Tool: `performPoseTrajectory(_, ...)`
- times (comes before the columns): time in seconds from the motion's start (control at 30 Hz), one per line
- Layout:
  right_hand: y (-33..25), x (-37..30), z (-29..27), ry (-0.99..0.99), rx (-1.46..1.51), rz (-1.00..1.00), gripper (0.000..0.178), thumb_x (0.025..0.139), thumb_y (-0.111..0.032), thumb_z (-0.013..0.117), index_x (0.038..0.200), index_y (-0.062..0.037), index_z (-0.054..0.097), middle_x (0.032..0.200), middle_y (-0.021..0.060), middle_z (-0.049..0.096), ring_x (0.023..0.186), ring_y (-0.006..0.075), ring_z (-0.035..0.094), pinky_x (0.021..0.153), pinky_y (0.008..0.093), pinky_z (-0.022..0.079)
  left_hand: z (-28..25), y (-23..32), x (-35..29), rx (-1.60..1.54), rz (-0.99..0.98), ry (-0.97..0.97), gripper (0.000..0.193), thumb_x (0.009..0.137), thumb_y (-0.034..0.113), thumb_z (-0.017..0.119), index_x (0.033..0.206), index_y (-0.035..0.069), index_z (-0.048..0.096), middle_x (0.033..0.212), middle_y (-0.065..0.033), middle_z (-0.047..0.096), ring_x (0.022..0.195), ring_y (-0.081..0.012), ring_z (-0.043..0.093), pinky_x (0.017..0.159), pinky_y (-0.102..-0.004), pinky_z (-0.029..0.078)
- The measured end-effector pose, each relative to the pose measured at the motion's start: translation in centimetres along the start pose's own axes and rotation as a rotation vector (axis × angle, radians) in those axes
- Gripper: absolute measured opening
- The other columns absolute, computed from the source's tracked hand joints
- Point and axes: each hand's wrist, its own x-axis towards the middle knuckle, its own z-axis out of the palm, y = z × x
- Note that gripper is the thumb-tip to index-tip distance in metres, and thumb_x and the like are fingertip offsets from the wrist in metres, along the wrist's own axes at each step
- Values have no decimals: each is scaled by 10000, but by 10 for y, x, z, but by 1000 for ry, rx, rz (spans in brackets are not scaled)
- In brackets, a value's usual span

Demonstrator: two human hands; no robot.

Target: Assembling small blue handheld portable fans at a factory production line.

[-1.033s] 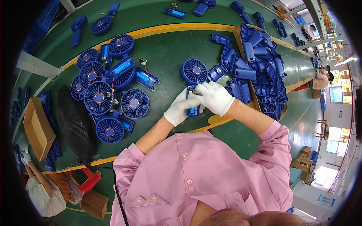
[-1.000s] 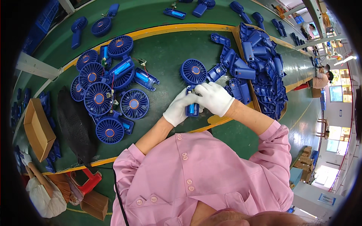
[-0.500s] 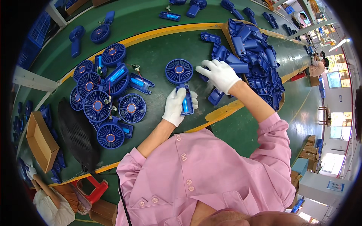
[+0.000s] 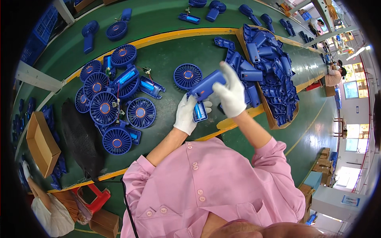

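Note:
My left hand [image 4: 185, 115], in a white glove, is closed round the handle of a small blue handheld fan [image 4: 188, 76]. A bright blue battery cell [image 4: 200, 111] shows in the handle's uncovered side. In my right hand [image 4: 231, 93], also gloved, is a blue plastic handle cover [image 4: 208, 85], pinched between thumb and fingers. The cover is tilted just above the fan's handle, close to my left fingers; whether it touches the handle I cannot tell.
Several fans [image 4: 104, 109] with loose wires and battery cells are heaped at the left. A carton [image 4: 274, 123] of blue covers stands at the right, loose covers beside it. A black mesh bag [image 4: 81, 139] lies far left. More fans [image 4: 117, 31] lie beyond the yellow edge strip.
My right hand has picked up a handle cover from the loose ones at the right and brought it left to the fan. My left hand still holds the fan's handle.

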Motion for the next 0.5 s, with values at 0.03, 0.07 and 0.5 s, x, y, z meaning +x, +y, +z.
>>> performPoseTrajectory(0.03,17,-7,5,-8,155,31,715,801,-133,663,1413,79,360,1282,204,542,934,155,610,775,262,524,1,-1,1,-16,5,-14,374,984,255,522,1275,24,478,1017,-160,636,801,-234,671,701,-356,594)
performPoseTrajectory(0.07,28,-7,12,26,205,68,702,812,-149,662,1416,58,370,1280,196,543,913,148,616,744,260,541,1,-1,1,-10,7,-13,364,983,251,522,1265,25,483,1015,-156,637,806,-233,673,704,-358,595)
performPoseTrajectory(0.5,26,-5,-23,-617,-98,516,607,822,-205,705,1319,36,456,1069,96,660,900,129,640,699,269,544,-1,-6,4,105,68,98,204,985,159,495,1147,48,547,931,-41,610,764,-118,613,682,-275,529)
